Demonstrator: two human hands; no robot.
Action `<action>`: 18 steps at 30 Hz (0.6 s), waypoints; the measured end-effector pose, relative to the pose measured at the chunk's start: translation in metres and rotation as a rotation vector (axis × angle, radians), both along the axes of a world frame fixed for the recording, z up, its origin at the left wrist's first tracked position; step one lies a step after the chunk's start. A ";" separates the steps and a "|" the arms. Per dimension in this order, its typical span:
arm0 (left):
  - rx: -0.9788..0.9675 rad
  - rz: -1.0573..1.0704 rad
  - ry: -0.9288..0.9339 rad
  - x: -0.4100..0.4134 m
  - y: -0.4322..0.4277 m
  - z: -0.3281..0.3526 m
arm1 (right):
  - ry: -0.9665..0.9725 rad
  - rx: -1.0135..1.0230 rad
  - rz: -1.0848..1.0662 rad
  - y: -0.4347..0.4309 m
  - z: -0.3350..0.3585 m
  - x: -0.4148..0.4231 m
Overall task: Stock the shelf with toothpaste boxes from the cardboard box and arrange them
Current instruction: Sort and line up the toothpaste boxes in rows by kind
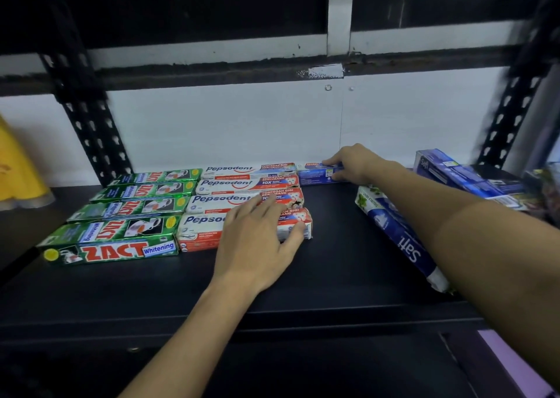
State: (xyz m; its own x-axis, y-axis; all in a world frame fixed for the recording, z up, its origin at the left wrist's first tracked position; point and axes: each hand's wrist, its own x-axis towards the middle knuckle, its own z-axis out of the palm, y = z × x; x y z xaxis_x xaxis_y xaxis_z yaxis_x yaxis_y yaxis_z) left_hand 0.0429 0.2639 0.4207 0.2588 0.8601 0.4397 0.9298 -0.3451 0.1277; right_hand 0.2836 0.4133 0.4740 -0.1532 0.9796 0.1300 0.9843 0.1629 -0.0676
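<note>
Several green Zact boxes [127, 208] lie in a row on the left of the black shelf [330, 246]. Beside them lie several white-and-red Pepsodent boxes [212, 200]. My left hand [257, 240] rests flat on the front Pepsodent boxes, fingers spread, thumb against the front box's right end. My right hand [353, 164] reaches to the back of the shelf and grips a blue toothpaste box [315, 175] lying right of the back Pepsodent box. Another blue-and-white box [403, 237] lies at an angle under my right forearm. The cardboard box is not in view.
Further blue boxes [457, 175] are piled at the far right of the shelf. A yellow package [18, 167] stands at the far left. Black perforated uprights [91, 119] flank the white back wall. The shelf's front edge [272, 316] runs across below my hands.
</note>
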 end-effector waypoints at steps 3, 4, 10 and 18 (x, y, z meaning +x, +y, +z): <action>0.000 -0.004 -0.004 0.000 0.000 0.000 | 0.018 -0.004 -0.008 0.000 0.001 0.001; 0.001 -0.004 -0.003 0.000 0.001 0.000 | 0.021 -0.003 -0.008 0.001 0.001 0.001; 0.003 0.001 -0.004 0.000 0.001 0.000 | 0.042 0.007 -0.014 0.000 0.000 0.000; 0.015 -0.002 0.005 -0.001 0.002 -0.002 | 0.075 0.041 0.007 -0.023 0.012 0.004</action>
